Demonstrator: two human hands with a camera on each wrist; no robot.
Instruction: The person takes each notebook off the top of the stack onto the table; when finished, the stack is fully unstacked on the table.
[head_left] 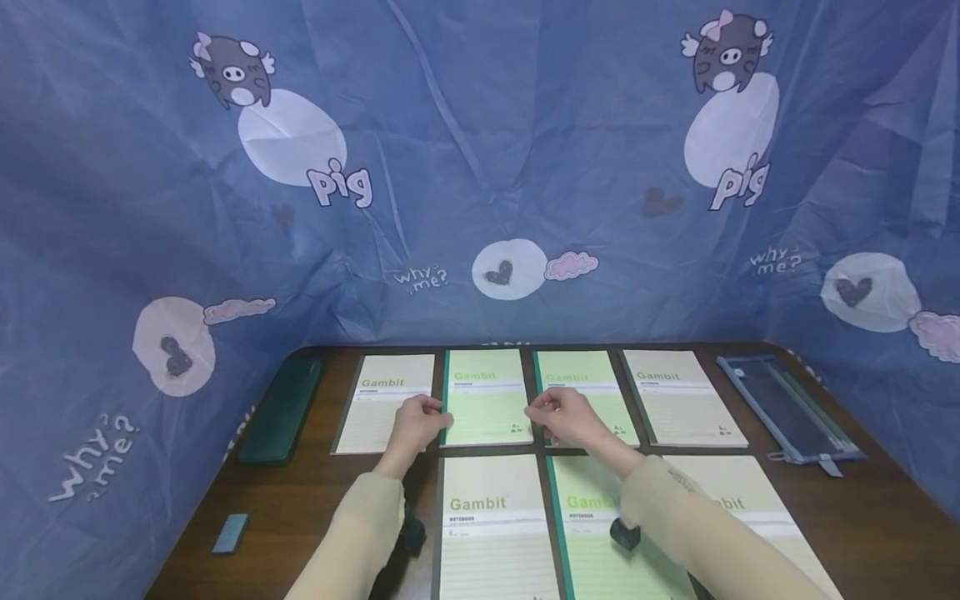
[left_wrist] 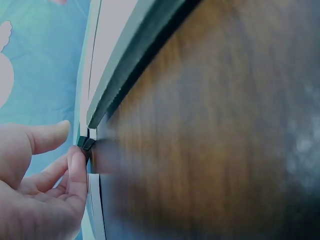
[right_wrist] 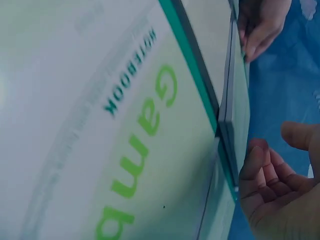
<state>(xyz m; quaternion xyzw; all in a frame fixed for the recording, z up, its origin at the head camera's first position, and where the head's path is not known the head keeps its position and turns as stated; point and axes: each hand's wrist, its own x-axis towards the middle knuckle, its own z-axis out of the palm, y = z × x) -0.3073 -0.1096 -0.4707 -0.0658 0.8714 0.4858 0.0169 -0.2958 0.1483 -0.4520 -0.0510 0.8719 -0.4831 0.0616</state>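
Note:
A light green "Gambit" notebook [head_left: 486, 400] lies second from the left in the back row on a dark wooden table [head_left: 300, 508]. My left hand [head_left: 420, 421] is at its left edge. In the left wrist view, the left hand [left_wrist: 70, 145] has loosely curled fingers, one fingertip [left_wrist: 77, 162] touches the notebook's corner [left_wrist: 86, 143], and the thumb stays apart. My right hand [head_left: 562, 414] is at the right edge. In the right wrist view, the right hand [right_wrist: 272, 142] has its curled fingertips against the notebook's edge [right_wrist: 237, 100], thumb off it.
Several more Gambit notebooks lie in two rows, cream [head_left: 386, 400] and green [head_left: 592, 392] among them. A dark green case [head_left: 279, 408] lies at the left, a blue mesh pouch [head_left: 787, 408] at the right, a small grey block [head_left: 229, 533] near the front left. Blue cartoon cloth [head_left: 480, 167] surrounds the table.

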